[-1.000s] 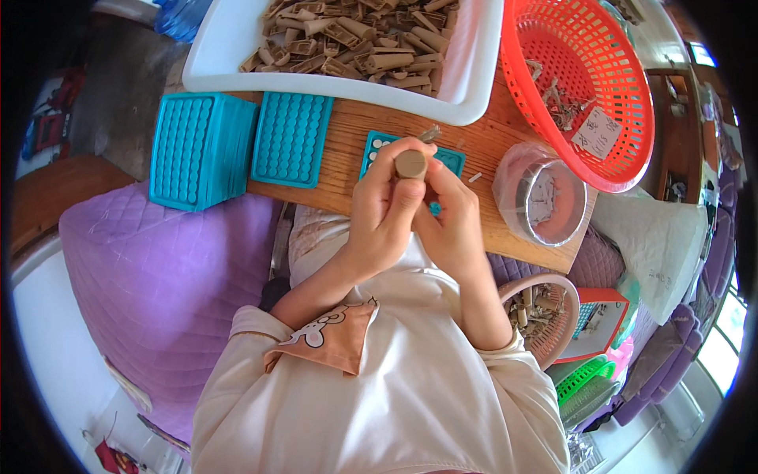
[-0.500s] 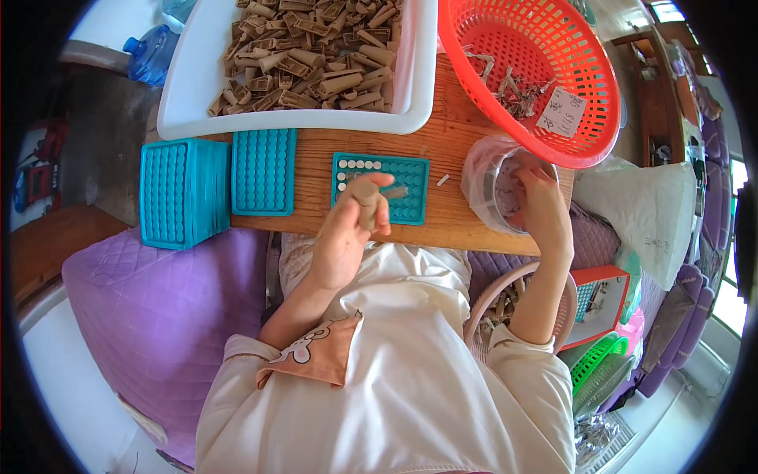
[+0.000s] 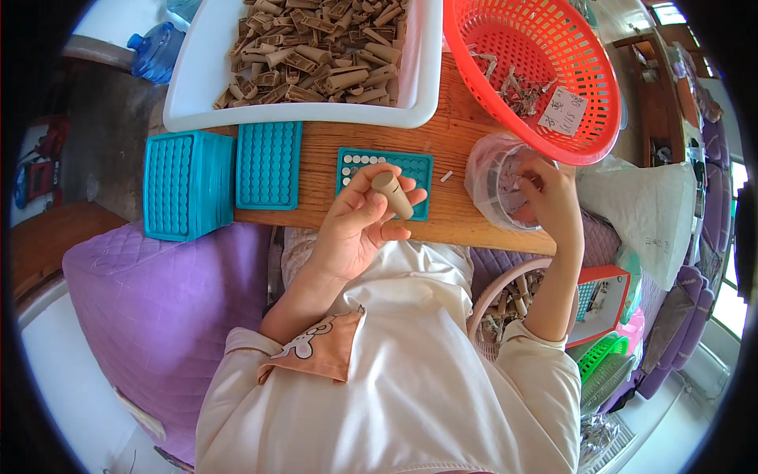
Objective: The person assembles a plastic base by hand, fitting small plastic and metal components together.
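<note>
My left hand is closed around a tan, slightly tapered plastic cylinder, which it holds tilted above the table's near edge. Partly behind that hand lies a teal tray with rows of round pockets; white round pieces fill some at its far left. My right hand reaches into a round clear tub with a plastic bag lining. Its fingers are bent together over small pinkish bits in there; whatever they pinch is too small to make out.
A white bin heaped with tan plastic shells stands at the back. Stacked teal trays and another tray are at left. A red basket overhangs the tub. By my right arm sits a pink basket of parts.
My left hand has turned the cylinder so it leans with its lower end to the right. My right hand has shifted slightly right within the tub.
</note>
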Demonstrator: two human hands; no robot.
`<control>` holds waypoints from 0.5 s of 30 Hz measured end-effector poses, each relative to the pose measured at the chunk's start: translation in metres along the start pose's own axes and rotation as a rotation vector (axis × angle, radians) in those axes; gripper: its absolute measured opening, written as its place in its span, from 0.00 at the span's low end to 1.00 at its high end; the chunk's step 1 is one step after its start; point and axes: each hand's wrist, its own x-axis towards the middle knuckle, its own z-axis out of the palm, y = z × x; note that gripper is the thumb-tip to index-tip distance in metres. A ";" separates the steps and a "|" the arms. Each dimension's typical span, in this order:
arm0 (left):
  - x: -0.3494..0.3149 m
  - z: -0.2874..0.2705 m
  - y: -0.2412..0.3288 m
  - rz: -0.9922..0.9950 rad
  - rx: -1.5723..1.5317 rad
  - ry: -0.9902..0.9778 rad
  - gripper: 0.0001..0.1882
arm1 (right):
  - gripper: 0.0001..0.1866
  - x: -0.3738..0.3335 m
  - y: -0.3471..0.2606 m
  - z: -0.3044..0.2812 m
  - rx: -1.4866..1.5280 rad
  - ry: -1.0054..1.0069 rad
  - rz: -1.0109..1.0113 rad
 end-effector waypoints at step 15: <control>0.005 0.015 0.003 -0.281 -0.244 0.089 0.23 | 0.02 0.007 -0.103 0.036 1.207 0.003 0.000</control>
